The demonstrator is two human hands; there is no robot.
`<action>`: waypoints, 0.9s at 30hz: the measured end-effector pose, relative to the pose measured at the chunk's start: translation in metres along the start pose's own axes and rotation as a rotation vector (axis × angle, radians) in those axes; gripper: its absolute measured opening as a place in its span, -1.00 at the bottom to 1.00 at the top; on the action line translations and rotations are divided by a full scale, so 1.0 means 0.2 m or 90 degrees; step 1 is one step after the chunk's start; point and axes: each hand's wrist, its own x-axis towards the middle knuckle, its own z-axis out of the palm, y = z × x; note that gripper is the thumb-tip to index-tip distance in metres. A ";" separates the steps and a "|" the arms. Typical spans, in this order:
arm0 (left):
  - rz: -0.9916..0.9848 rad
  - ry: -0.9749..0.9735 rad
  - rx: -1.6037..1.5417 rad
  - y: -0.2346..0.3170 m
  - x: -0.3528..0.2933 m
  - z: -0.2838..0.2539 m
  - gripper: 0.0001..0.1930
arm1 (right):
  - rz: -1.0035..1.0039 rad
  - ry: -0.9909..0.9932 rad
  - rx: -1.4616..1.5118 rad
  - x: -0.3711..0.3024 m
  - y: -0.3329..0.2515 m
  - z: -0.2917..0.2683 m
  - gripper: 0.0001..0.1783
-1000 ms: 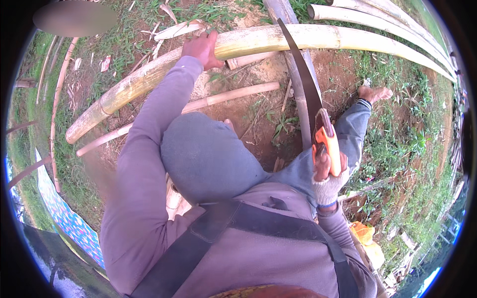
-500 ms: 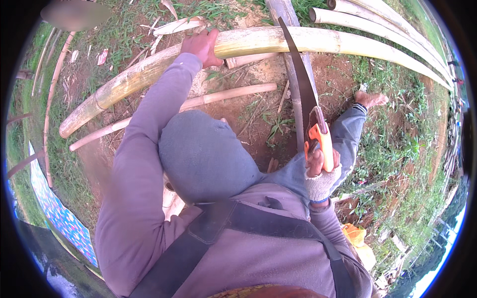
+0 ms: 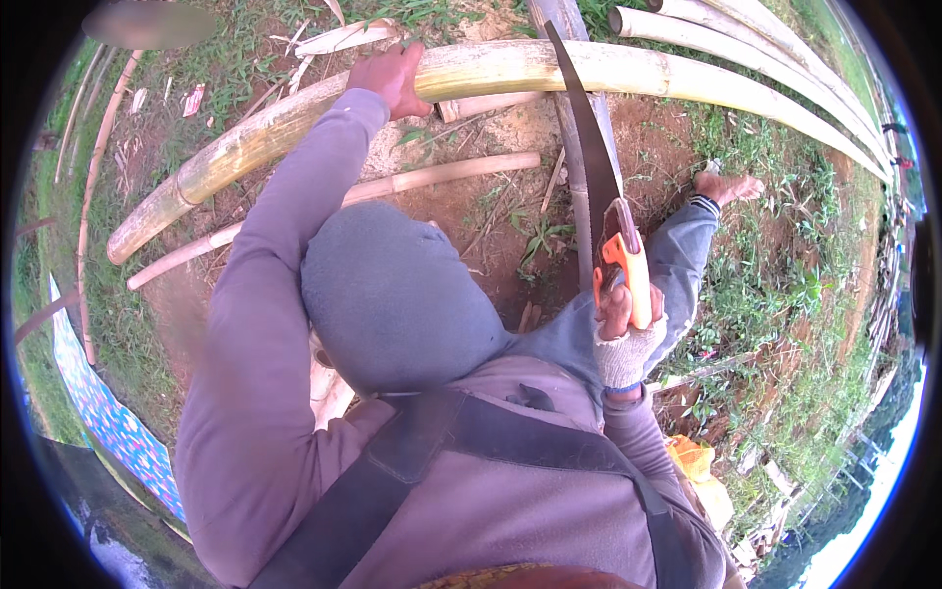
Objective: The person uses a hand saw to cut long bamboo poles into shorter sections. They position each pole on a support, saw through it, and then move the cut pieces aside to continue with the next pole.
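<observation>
Bare ground (image 3: 491,236) of red earth and patchy grass, strewn with long cut bamboo. Across the top, one thick yellow-green bamboo pole (image 3: 549,69), bending with the lens from lower left to far right, propped on a grey log (image 3: 579,147) running away beneath it. More pale poles (image 3: 746,39) stacked at upper right; a thinner pole (image 3: 412,179) lying nearer, well below the thick one. Blue patterned cloth (image 3: 98,412) at the lower left rim. Left hand (image 3: 394,77) pressed flat-fingered over the thick pole, steadying it, wrapped partly round but no full clasp visible. Right hand (image 3: 623,324), in a knit wrist cover, closed tight on the orange handle of a curved saw (image 3: 589,147), blade rising to meet the pole just right of the left hand. Bare foot (image 3: 731,187) planted beyond the log, near the blade's line. Likely risks: blade jumping out of the cut on the round, slick skin and skating toward the steadying hand; pole rolling on the log under a sideways stroke, pinching the blade; a downward slip past the pole toward the unshod foot; the cut end dropping and splintering.
</observation>
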 end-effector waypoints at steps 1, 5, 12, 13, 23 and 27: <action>0.002 0.017 0.003 -0.01 0.00 0.03 0.06 | -0.042 0.011 -0.021 0.03 -0.02 0.00 -0.76; 0.026 0.010 -0.007 0.06 0.03 0.01 0.05 | 0.086 0.029 0.353 0.59 0.11 0.41 -0.71; 0.007 0.002 -0.013 0.01 0.06 -0.06 0.00 | -0.098 0.013 -0.009 0.48 0.10 0.31 -0.67; 0.002 -0.006 -0.020 -0.02 0.04 0.02 0.04 | -0.096 0.000 -0.044 0.26 0.11 0.18 -0.67; 0.026 0.036 0.004 0.06 0.06 0.00 0.03 | 0.069 0.011 -0.032 0.96 -0.19 0.52 -0.68; 0.023 0.031 -0.015 0.03 0.00 -0.01 -0.05 | 0.060 0.009 0.221 0.62 -0.09 0.39 -0.67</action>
